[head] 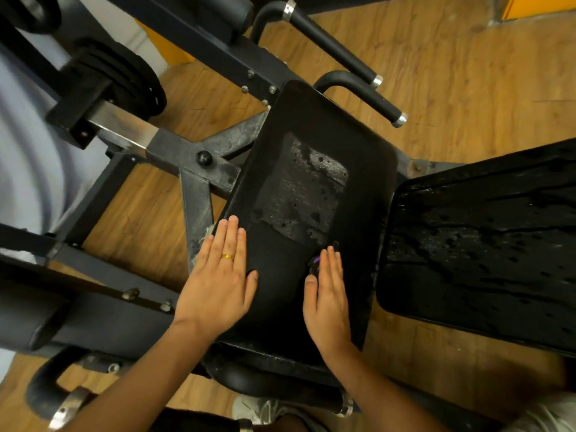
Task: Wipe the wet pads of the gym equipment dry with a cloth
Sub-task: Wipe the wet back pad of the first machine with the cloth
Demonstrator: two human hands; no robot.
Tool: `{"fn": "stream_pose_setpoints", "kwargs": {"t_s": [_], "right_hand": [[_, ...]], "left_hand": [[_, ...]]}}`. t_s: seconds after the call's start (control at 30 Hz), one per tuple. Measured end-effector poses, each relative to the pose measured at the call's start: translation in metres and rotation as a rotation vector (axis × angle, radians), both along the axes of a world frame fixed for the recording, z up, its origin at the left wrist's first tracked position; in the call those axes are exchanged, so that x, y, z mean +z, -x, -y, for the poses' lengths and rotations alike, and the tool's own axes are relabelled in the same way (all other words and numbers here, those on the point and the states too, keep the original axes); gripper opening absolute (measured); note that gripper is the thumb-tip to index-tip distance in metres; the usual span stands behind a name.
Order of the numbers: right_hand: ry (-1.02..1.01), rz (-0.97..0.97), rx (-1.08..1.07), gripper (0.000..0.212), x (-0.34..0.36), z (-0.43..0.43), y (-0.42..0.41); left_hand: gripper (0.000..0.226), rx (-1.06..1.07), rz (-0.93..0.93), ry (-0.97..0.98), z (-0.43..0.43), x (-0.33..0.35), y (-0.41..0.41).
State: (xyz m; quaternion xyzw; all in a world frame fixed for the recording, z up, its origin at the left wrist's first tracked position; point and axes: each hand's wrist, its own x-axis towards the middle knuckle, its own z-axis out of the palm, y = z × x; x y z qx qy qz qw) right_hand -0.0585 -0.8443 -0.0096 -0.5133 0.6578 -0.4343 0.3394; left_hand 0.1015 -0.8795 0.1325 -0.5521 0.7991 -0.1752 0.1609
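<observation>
Ok, both hands are flat, palms down, fingers straight and close together. Neither is curled round anything.

- left hand (pixel 218 275): presses on the near-left part of the seat pad (pixel 361 145), fingertips toward the pad's left edge. Gold ring (pixel 227 256) on one finger.
- right hand (pixel 327 294): presses on the near-right part of the same pad, thumb toward the middle.
- cloth (pixel 280 282): black on black, hard to separate from the pad. It seems to lie spread over the near half, under both palms and across the gap between them. Its far edge seems to run along the near border of the grey patch, just beyond the fingertips. Can't confirm the exact outline.
- grey patch (pixel 305 188): dull, speckled area mid-pad, beyond both hands, uncovered.
- small dark bit with a purple spot (pixel 315 261) sits at the right index fingertip. Can't tell what it is.
- second pad (pixel 483 244): just right of the first, apart from both hands, glossy with drops and streaks of water.

Around: black steel frame (pixel 193 194), two grip handles (pixel 358 92) beyond the pad, weight plates (pixel 131 79) far left, wooden floor (pixel 467 73).
</observation>
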Motion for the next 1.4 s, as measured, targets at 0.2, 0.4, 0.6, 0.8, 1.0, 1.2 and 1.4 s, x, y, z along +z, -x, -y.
{"fn": "stream_pose_setpoints", "kwargs": {"t_s": [0.2, 0.4, 0.6, 0.8, 1.0, 1.2, 1.4], "right_hand": [[0.026, -0.034, -0.115, 0.059, -0.003, 0.014, -0.006], [-0.038, -0.021, -0.186, 0.050, 0.006, 0.074, 0.013], [-0.130, -0.042, -0.172, 0.052, 0.015, 0.118, 0.035], [-0.111, -0.067, -0.147, 0.053, 0.009, 0.044, 0.014], [-0.088, -0.088, -0.118, 0.050, 0.003, 0.071, 0.024], [-0.114, -0.105, -0.134, 0.052, 0.008, 0.181, 0.073], [-0.140, -0.102, -0.067, 0.053, 0.009, 0.195, 0.088]], "left_hand": [[0.075, -0.007, -0.008, 0.003, 0.001, -0.002, 0.000], [0.075, -0.009, -0.012, 0.022, 0.001, -0.003, 0.002], [0.074, -0.008, -0.013, 0.019, 0.001, 0.000, 0.004], [0.074, -0.009, -0.018, 0.019, 0.001, 0.000, 0.006], [0.074, -0.011, -0.030, 0.019, 0.001, -0.001, 0.005], [0.074, -0.027, -0.050, 0.022, 0.002, -0.003, 0.003], [0.074, -0.030, -0.066, 0.022, 0.003, -0.003, 0.003]]}}
